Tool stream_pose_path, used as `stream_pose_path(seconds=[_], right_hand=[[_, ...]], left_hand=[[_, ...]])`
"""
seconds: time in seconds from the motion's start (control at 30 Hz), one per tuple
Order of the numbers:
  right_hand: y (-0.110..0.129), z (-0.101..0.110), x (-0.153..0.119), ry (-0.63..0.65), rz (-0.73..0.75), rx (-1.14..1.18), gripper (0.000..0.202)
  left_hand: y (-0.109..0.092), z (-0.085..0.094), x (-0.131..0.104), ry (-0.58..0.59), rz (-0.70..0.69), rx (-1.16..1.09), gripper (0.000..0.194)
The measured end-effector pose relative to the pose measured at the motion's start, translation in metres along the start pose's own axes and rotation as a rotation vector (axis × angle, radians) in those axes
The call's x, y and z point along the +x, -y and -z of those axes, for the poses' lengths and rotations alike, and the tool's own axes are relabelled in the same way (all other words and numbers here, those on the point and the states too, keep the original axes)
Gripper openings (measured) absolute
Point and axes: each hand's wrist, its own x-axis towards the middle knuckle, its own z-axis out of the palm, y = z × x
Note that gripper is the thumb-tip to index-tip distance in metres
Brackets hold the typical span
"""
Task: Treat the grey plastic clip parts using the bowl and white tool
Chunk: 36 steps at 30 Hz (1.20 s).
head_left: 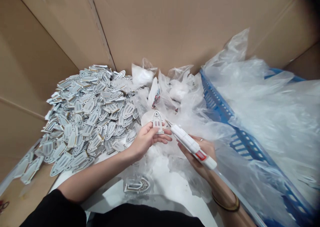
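Note:
My left hand grips a small pale grey arched plate between thumb and fingers. It stands nearly upright, with slots like a window and a ring at its top. In my right hand is a white pen-shaped tool with a red part on its side. Its pointed metal tip faces the plate, a short distance to the right. A translucent rod or tube trails from the tool's rear along my forearm; I cannot tell which. Below, on the white surface, a plastic bag holds a similar arched piece.
A large heap of arched plates fills the left side. Crumpled clear bags lie behind my hands. At right, a blue plastic basket is full of clear plastic bags. Cardboard walls enclose the back and left.

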Motion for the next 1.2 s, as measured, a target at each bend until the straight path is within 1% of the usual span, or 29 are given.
stream_pose_path(seconds=[0.1,0.23,0.3,0.4,0.47,0.57,0.67,0.73,0.83,0.93,1.03,1.1,1.2], right_hand=[[-0.001,-0.002,0.000,0.001,0.001,0.063,0.022],[-0.001,-0.004,-0.002,0.044,0.003,0.115,0.024],[0.000,-0.004,-0.003,0.044,0.014,0.113,0.025],[0.000,-0.002,-0.002,0.022,0.019,0.110,0.023],[0.000,-0.001,-0.001,0.021,0.012,0.106,0.022],[0.000,-0.001,-0.001,0.021,0.010,0.107,0.022],[0.001,-0.001,0.000,0.007,0.023,0.109,0.022],[0.002,0.000,0.001,0.002,0.021,0.106,0.021],[0.003,0.001,0.001,-0.014,-0.002,0.093,0.022],[0.002,0.002,0.001,-0.051,-0.036,0.073,0.024],[0.001,0.001,0.000,-0.080,-0.055,0.062,0.023],[0.001,0.001,-0.001,-0.093,-0.053,0.059,0.021],[0.001,0.000,-0.001,-0.104,-0.043,0.047,0.020]], left_hand=[[0.001,0.001,0.000,0.008,0.011,0.040,0.038],[0.004,0.003,0.000,0.003,0.000,0.111,0.049],[0.004,0.002,0.000,-0.005,-0.036,0.139,0.045],[0.000,0.000,-0.001,-0.039,-0.077,0.121,0.031],[-0.004,-0.002,-0.001,-0.058,-0.067,0.086,0.027],[-0.009,-0.004,-0.002,-0.058,-0.039,0.058,0.029],[-0.010,-0.003,-0.002,-0.043,-0.017,0.115,0.024],[-0.010,0.000,-0.001,-0.007,0.005,0.203,0.024],[-0.010,0.007,0.000,0.074,0.041,0.356,0.031],[-0.016,0.012,-0.001,0.116,0.034,0.550,0.031],[-0.029,0.014,-0.005,0.091,0.000,0.813,0.021],[-0.038,0.014,-0.006,0.034,-0.064,0.988,0.017],[-0.046,0.014,-0.007,-0.055,-0.173,1.129,0.015]])
